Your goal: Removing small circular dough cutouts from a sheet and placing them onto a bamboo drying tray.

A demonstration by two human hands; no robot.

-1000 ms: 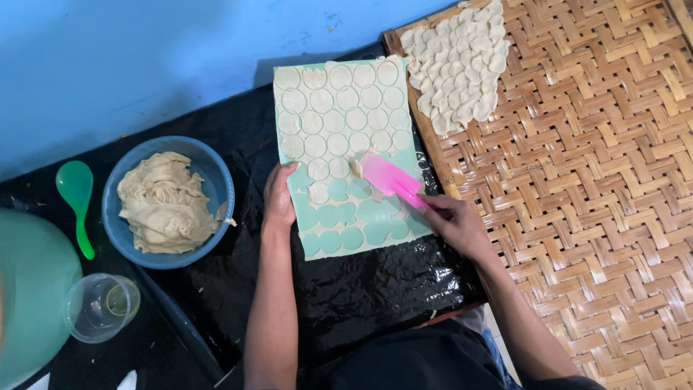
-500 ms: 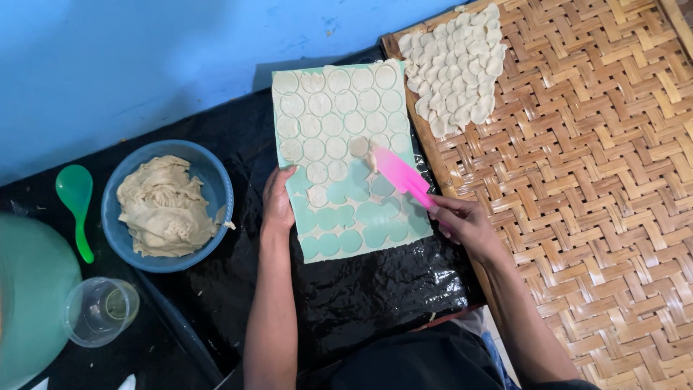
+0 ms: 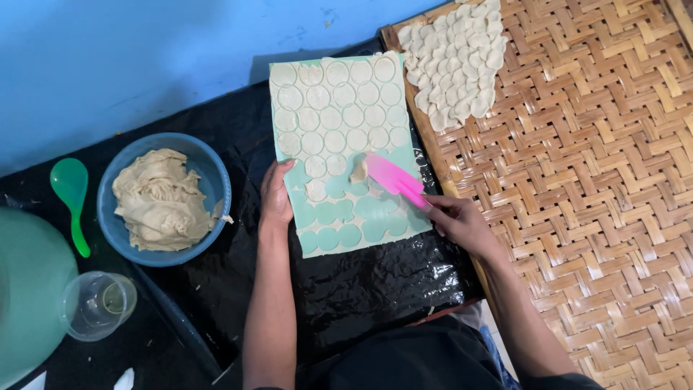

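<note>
A pale green mould sheet (image 3: 339, 137) with rows of round holes lies on black plastic. Its upper rows are filled with pale dough; the lower rows show bare green. My right hand (image 3: 462, 224) grips a pink scraper (image 3: 393, 179), whose blade lies on the sheet's middle with a lump of dough at its left tip. My left hand (image 3: 276, 193) presses flat on the sheet's left edge.
A blue bowl of dough (image 3: 164, 198) sits left of the sheet, with a green spoon (image 3: 71, 195), a clear cup (image 3: 97, 305) and a green lid (image 3: 25, 289) further left. A woven bamboo tray (image 3: 577, 180) on the right holds several thin dough discs (image 3: 455, 58).
The scraper swung right and then came back left, gathering a lump of dough at its tip. My left hand stayed on the sheet's edge.
</note>
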